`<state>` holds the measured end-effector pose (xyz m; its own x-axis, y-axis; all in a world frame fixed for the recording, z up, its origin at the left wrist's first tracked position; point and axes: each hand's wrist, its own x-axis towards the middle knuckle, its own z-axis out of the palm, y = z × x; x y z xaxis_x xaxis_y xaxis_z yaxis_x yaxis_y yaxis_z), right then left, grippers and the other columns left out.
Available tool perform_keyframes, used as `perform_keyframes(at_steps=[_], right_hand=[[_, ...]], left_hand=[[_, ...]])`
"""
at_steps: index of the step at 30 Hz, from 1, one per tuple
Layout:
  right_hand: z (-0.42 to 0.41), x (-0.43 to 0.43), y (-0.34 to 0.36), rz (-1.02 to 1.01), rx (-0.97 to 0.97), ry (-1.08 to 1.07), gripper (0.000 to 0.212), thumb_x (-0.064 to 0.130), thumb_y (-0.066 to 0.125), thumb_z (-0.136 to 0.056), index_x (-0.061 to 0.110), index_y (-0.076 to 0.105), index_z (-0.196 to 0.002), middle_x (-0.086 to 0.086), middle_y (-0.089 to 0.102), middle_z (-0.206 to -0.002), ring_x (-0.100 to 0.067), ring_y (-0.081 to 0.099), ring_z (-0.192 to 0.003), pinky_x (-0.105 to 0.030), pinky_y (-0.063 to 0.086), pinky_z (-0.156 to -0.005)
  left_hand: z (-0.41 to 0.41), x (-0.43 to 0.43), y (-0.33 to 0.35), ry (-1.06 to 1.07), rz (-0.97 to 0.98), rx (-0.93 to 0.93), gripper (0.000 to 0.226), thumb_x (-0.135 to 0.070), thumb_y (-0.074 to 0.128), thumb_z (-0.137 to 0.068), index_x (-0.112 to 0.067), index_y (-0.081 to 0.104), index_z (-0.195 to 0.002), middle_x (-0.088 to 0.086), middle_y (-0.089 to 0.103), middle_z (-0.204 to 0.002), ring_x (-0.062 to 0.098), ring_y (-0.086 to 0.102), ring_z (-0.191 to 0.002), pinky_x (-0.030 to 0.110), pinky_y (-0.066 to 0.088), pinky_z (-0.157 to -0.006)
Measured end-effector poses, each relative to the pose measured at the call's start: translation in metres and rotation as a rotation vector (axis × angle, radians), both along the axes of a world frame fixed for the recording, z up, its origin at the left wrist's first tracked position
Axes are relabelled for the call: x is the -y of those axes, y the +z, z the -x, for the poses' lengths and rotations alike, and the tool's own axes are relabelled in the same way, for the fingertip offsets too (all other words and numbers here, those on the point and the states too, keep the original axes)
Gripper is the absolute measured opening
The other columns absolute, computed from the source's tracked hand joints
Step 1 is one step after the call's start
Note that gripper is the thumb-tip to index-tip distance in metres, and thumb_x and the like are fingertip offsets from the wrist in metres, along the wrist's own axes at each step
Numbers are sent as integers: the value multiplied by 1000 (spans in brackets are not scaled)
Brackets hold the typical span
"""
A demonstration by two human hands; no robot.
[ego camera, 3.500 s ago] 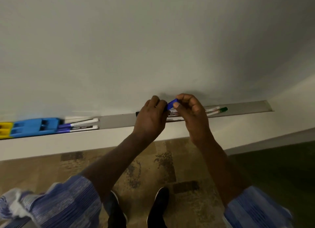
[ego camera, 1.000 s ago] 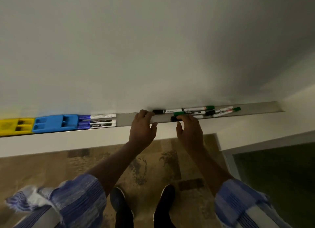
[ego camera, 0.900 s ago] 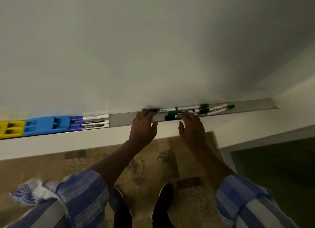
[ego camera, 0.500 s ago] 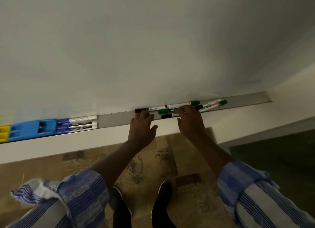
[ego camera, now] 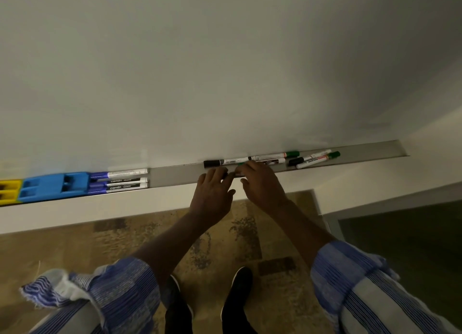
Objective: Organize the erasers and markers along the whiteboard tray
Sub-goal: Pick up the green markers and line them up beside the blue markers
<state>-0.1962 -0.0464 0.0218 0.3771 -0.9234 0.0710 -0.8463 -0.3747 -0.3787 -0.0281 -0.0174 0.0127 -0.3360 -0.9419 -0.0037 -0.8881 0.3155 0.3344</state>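
- The long grey metal whiteboard tray (ego camera: 175, 177) runs left to right under the smooth white board.
- At its left lie a yellow plastic eraser (ego camera: 8, 192), a blue plastic eraser (ego camera: 53, 186) and three purple-capped white markers (ego camera: 122, 181), side by side.
- At its right, black- and green-capped markers (ego camera: 295, 158) lie loosely scattered.
- The left hand (ego camera: 213, 191) and right hand (ego camera: 262, 183), fingers spread, rest on a marker at the near rim; I cannot tell whether either grips it.

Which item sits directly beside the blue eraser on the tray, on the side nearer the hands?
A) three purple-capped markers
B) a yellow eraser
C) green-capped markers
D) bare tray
A: three purple-capped markers lie stacked in parallel, caps against the blue eraser; the yellow eraser is on its far side.
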Motion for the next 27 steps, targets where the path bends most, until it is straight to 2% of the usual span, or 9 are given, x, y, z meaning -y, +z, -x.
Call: perform_keyframes(at_steps=[6, 10, 14, 18, 22, 27], right_hand=[[-8, 1, 5, 61, 78, -68, 27, 5, 60, -87, 8, 67, -113, -9, 66, -109, -27, 60, -100, -37, 50, -84], [14, 5, 2, 129, -17, -215, 23, 6, 62, -87, 5, 68, -109, -13, 68, -103, -30, 62, -93, -36, 51, -78], [34, 8, -3, 97, -111, -212, 24, 5, 62, -87, 3, 67, -110, -16, 65, -106, -33, 61, -96, -44, 54, -80], [36, 9, -5, 85, -139, -199, 27, 6, 63, -88, 4, 66, -114, -16, 64, -108, -33, 59, -100, -42, 53, -84], [34, 11, -4, 85, -146, -201, 26, 7, 63, -87, 4, 65, -113, -16, 62, -110, -32, 58, -102, -42, 53, -83], [29, 13, 1, 82, -199, -193, 23, 7, 65, -85, 6, 66, -108, -13, 65, -105, -31, 61, -95, -40, 52, -77]], left_hand=[[-28, -3, -6, -14, 21, 82, 49, -29, 71, -87, -10, 59, -131, 15, 59, -126, 34, 56, -117, 46, 49, -93], [-57, -7, -10, 10, 57, 82, 45, -30, 71, -87, -10, 60, -125, 13, 60, -122, 32, 58, -108, 44, 49, -88], [-87, -9, -12, 67, 69, 75, 40, -34, 66, -90, -10, 60, -121, 10, 59, -117, 29, 56, -105, 43, 46, -87], [-111, -9, -12, 99, 92, 102, 36, -37, 61, -92, -10, 60, -117, 9, 60, -112, 30, 56, -102, 43, 43, -86], [-124, -13, -10, 116, 85, 142, 45, -45, 46, -92, -10, 60, -116, 10, 60, -112, 30, 55, -102, 44, 44, -85], [-133, -23, -13, 157, 64, 158, 55, -50, 40, -93, -8, 56, -125, 13, 59, -120, 32, 55, -109, 46, 46, -89]])
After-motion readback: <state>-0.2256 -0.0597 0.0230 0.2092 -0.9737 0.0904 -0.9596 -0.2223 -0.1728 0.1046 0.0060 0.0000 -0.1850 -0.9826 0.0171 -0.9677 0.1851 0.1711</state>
